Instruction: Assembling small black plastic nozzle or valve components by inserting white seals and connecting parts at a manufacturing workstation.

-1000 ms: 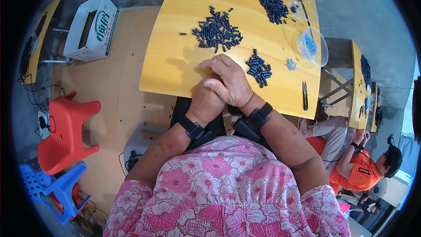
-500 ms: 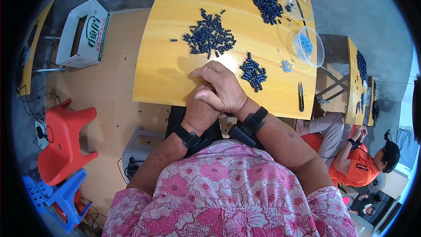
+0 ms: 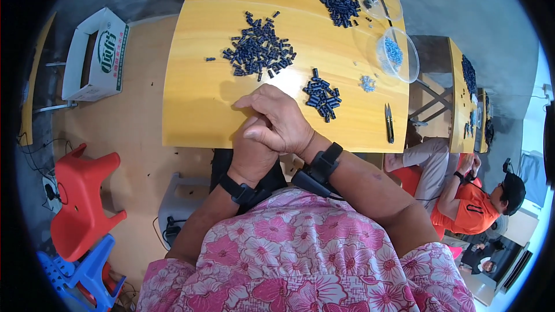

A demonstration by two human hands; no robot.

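At the near edge of the yellow table, my right hand is clasped over my left hand. The right thumb and fingers wrap round the left hand, whose fingers are mostly hidden beneath. No tool or part shows in either hand. Just beyond them lies a large pile of small black tubular pieces. To their right sits a smaller pile of the same pieces. A little heap of pale blue bits and black-handled thread snips lie farther right.
A clear tub holds more blue bits at the table's right edge, beside another clear container. More black pieces lie at the far side. A white carton and red stool stand left. A person in orange sits right.
The view has shifted slightly, so the table and its piles appear farther left. My hands stay clasped in the same way.
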